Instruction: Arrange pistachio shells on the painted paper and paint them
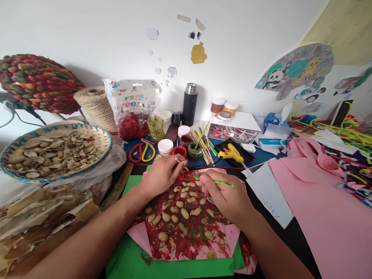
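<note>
My left hand [164, 172] is closed at the far edge of a paint-smeared pink sheet [192, 248], pinching what looks like a thin wooden stick [177, 159], mostly hidden by the fingers. Opposite it, my right hand [229, 193] grips a green-handled paintbrush [224, 183] low over the same sheet; the fingers cover most of the brush. Several unshelled peanuts [185, 213] lie scattered across the red and dark green paint, and one near the left hand [177, 189] carries a red spot. Beneath the sheet is a green board [174, 269].
Beyond the hands stand a red paint jar [179, 152], a green paint jar [195, 151] with a brush in it, scissors [142, 152] and a yellow glue gun [231, 154]. A basket of shells [107, 145] is at left; pink paper [325, 205] covers the right.
</note>
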{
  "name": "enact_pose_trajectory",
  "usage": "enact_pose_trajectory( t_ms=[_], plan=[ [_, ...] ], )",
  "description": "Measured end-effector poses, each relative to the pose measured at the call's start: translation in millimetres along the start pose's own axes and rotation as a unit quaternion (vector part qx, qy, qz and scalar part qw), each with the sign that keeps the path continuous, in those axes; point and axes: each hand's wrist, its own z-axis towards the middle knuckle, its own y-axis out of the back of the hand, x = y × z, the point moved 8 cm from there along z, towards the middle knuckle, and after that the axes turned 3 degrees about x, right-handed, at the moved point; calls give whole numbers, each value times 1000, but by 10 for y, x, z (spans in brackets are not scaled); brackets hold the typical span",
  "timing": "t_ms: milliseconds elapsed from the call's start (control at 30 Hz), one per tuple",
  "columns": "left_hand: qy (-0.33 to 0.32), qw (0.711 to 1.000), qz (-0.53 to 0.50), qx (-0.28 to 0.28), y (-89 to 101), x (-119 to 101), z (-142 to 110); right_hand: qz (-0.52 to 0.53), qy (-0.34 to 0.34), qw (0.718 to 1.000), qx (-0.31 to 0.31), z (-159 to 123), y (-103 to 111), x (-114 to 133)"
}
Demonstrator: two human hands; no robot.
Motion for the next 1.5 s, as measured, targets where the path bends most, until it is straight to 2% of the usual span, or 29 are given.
enact_pose_trajectory(
  t_ms=[200, 367, 633, 767, 1267, 1367, 1500],
  plan=[
    [-1, 1000, -8, 5, 4, -4, -1, 21, -12, 1000, -7, -15, 61, -13],
    [3, 1000, -15, 3, 13, -20, -7, -3, -29, 999, -33, -31, 121, -69],
    [33, 998, -50, -24, 143, -37, 10, -22, -22, 999, -43, -25, 110, -55],
    [32, 999, -30, -10, 118, -35, 13, -24, -20, 999, -44, -25, 109, -37],
    [23, 999, -27, -14, 139, -31, 16, 74, 49, 995, 43, -48, -62, 130],
    [22, 999, -29, -12, 141, -27, 15, 79, 48, 995, 27, -46, -27, 123],
    [22, 999, -28, -15, 135, -11, 12, 72, 22, 997, -34, -50, 76, 50]
  ],
)
